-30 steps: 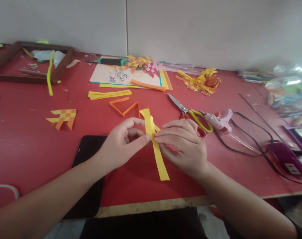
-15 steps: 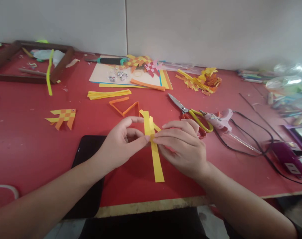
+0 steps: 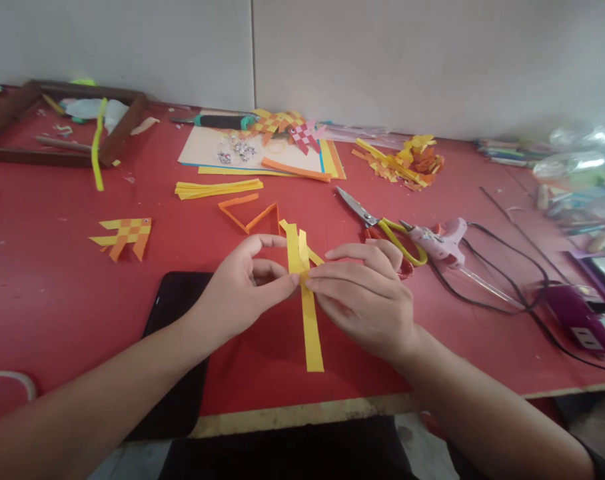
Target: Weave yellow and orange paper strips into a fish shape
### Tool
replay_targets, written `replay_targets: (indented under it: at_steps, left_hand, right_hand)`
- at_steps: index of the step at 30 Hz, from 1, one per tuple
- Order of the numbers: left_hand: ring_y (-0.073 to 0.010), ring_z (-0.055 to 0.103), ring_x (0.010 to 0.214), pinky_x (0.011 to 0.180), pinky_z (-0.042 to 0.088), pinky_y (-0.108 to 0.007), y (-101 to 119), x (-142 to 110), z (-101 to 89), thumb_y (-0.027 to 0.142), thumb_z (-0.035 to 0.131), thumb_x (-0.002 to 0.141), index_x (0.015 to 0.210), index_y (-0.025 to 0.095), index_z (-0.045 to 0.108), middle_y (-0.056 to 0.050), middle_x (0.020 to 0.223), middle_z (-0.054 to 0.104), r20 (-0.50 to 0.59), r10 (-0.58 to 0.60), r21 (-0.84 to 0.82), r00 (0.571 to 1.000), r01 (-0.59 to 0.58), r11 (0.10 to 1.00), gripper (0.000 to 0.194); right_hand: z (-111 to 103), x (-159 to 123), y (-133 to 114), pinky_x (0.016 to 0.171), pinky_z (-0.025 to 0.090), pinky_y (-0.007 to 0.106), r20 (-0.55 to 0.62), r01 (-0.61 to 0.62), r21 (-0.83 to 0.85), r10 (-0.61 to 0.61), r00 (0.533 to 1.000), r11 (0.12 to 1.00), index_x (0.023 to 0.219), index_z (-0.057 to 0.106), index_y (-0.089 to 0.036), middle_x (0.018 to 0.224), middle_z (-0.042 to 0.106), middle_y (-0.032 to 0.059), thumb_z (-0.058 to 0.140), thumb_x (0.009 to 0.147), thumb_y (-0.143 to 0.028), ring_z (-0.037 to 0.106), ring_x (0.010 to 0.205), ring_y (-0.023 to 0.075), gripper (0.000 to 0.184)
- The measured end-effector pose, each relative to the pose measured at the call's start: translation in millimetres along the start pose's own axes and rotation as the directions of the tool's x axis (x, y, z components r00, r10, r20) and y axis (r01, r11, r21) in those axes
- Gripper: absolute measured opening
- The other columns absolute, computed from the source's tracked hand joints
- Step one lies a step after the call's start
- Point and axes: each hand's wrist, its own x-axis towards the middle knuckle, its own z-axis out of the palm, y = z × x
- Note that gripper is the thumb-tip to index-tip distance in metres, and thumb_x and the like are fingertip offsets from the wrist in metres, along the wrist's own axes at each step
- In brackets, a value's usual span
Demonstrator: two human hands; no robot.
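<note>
Red table [image 3: 262,373] | left hand [image 3: 237,283], right hand [image 3: 370,290] face inward | pinching yellow strips [image 3: 312,333]

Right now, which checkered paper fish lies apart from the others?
The yellow and orange fish on the red table, left of the left hand; the others, including the pink one, are bunched at the back.

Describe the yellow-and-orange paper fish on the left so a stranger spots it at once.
On the red table, find the black slab at the near edge. The checkered paper fish lies beyond it, farther left. Unlike the woven pieces on the paper stack, this one lies directly on the table.
</note>
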Motion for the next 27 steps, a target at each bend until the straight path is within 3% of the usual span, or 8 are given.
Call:
replay_targets:
  at_steps: [10,22,27]
  left_hand:
    - [-0.0125,0.065,0.067,0.066,0.05,-0.025,0.1,-3.2,1.9,0.031,0.076,0.078,0.112,0.022,0.049,0.005,0.07,0.066,-0.026,0.008,0.031,1.0,-0.008,0.999,0.044]
    - [-0.0134,0.068,0.072,0.078,0.055,-0.031,-0.7,-0.9,4.3,0.027,0.07,0.084,0.109,0.022,0.045,0.006,0.071,0.064,0.028,0.003,-0.077,1.0,0.0,0.997,0.036]
    - [-0.0139,0.068,0.07,0.076,0.055,-0.032,-0.5,0.4,2.1,0.025,0.073,0.081,0.11,0.021,0.045,0.005,0.07,0.066,0.047,-0.018,-0.076,0.999,0.021,0.997,0.041]
  right_hand:
    - [-0.1,0.0,0.4,0.081,0.042,0.04,0.001,0.009,-0.018,-0.009,1.0,1.0,0.082,0.069,-0.029,0.083,0.078,-0.0087,0.074,0.081,-0.014,0.068,0.088,0.0185,0.016]
    - [0.0,-1.5,1.9,0.084,0.04,0.042,0.003,0.008,-0.012,-0.008,1.0,1.0,0.083,0.07,-0.03,0.085,0.077,-0.0092,0.073,0.081,-0.013,0.067,0.09,0.0182,0.017]
    - [-1.1,-1.3,0.8,0.086,0.04,0.042,0.022,0.022,-0.004,-0.022,1.0,1.0,0.084,0.071,-0.029,0.085,0.077,-0.0083,0.073,0.081,-0.01,0.067,0.089,0.0181,0.019]
